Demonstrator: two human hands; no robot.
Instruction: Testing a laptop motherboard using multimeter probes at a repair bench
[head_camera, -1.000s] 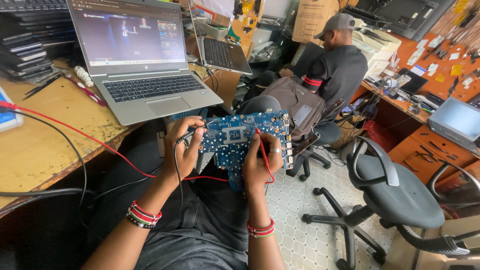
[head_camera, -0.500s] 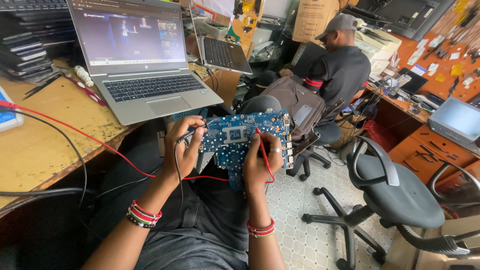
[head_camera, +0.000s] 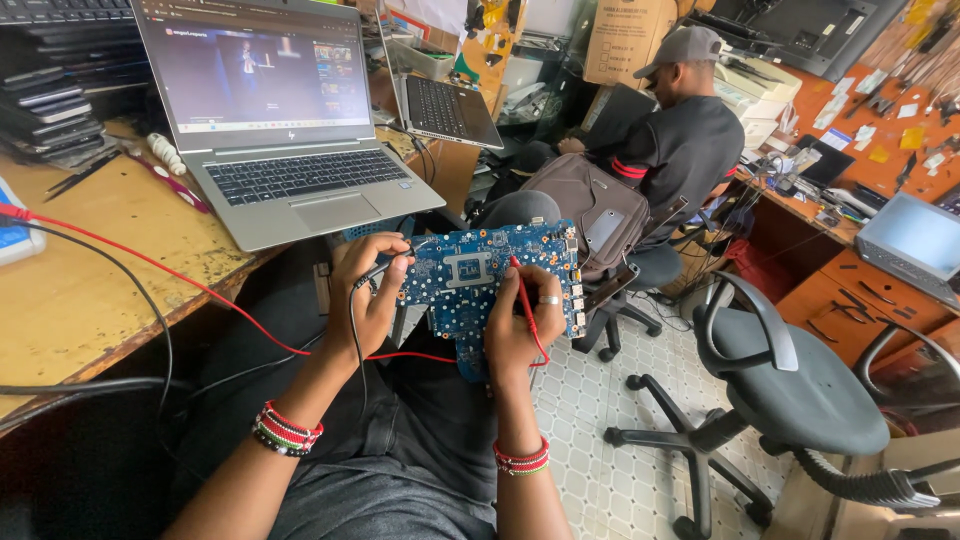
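- I see the blue board (head_camera: 490, 285) held over my lap at the centre of the view, tilted face up, just off the desk's (head_camera: 90, 290) front edge.
- My left hand (head_camera: 368, 295) grips the board's 9 o'clock edge; its fingers are clenched around a black probe (head_camera: 385, 268) whose tip rests near that edge.
- The black lead (head_camera: 352, 335) drops from that hand toward 6 o'clock.
- My right hand (head_camera: 520, 325) sits at the board's 4 o'clock side, pinching a red probe (head_camera: 524, 300) with its tip touching the board just right of the square chip socket (head_camera: 467, 270).
- The red lead (head_camera: 170, 268) runs from the right hand under the board, then across the desk to 9 o'clock.
- Both wrists wear beaded bands; the right hand has a ring.
- An open grey laptop (head_camera: 285, 130) stands on the desk at 11 o'clock of the board, screen lit.
- A second laptop (head_camera: 445, 105) lies open at 12 o'clock.
- A person in a cap (head_camera: 680, 130) sits at 1 o'clock, back to me, with a brown bag (head_camera: 590, 215) behind the chair.
- A grey office chair (head_camera: 790, 385) stands at 4 o'clock on the tiled floor.
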